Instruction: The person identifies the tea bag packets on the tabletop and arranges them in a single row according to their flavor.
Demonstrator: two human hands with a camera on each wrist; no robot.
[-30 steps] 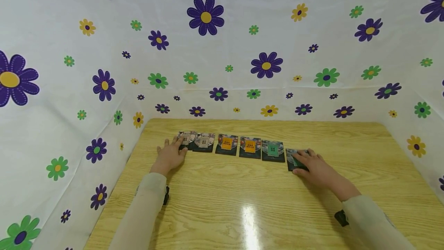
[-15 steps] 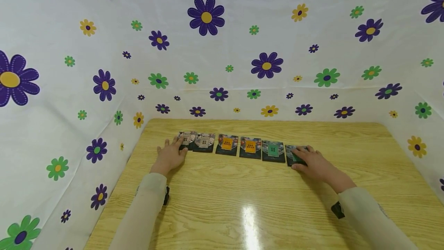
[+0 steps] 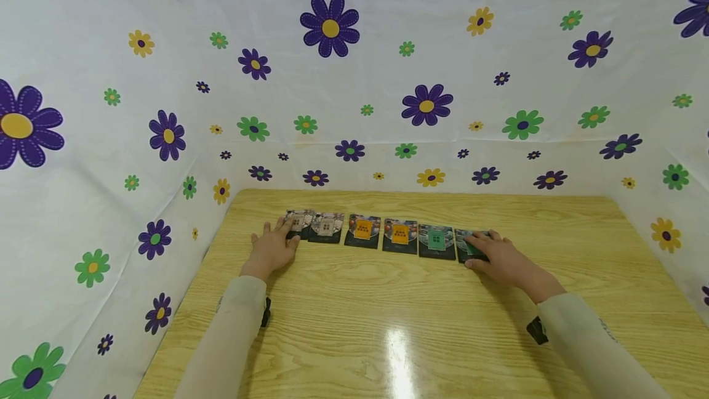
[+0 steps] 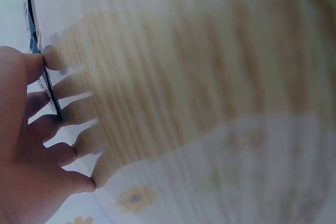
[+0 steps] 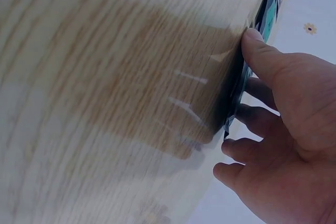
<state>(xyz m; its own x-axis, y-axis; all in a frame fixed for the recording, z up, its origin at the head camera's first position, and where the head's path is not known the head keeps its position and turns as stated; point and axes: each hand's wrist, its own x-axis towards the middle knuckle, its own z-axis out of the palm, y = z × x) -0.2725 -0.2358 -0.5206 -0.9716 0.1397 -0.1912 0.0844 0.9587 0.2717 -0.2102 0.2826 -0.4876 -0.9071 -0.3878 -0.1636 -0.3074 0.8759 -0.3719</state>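
A row of flat, dark-bottomed packets lies across the table. My left hand [image 3: 270,250] rests its spread fingers on the leftmost grey-labelled packet [image 3: 302,217], partly covering it. Beside it lies a second grey-labelled packet [image 3: 325,228], its edge meeting the first. Then come two orange-labelled packets [image 3: 362,231] and a green-labelled packet [image 3: 437,241]. On the rightmost packet [image 3: 463,252], also green-labelled, lie the fingers of my right hand [image 3: 505,261], hiding much of its face. In the right wrist view, the thumb [image 5: 257,51] touches that packet's near edge, fingers extended over it.
The wood-grain table [image 3: 354,300] carries a bright glare streak near its front. White cloth [image 3: 382,85] printed with flowers walls the back and both sides. Black wrist straps [image 3: 537,330] show at the sleeves.
My right hand has slid the rightmost packet away from me and slightly left, bringing it up beside its green neighbour and straighter with the row. The left hand has stayed put.
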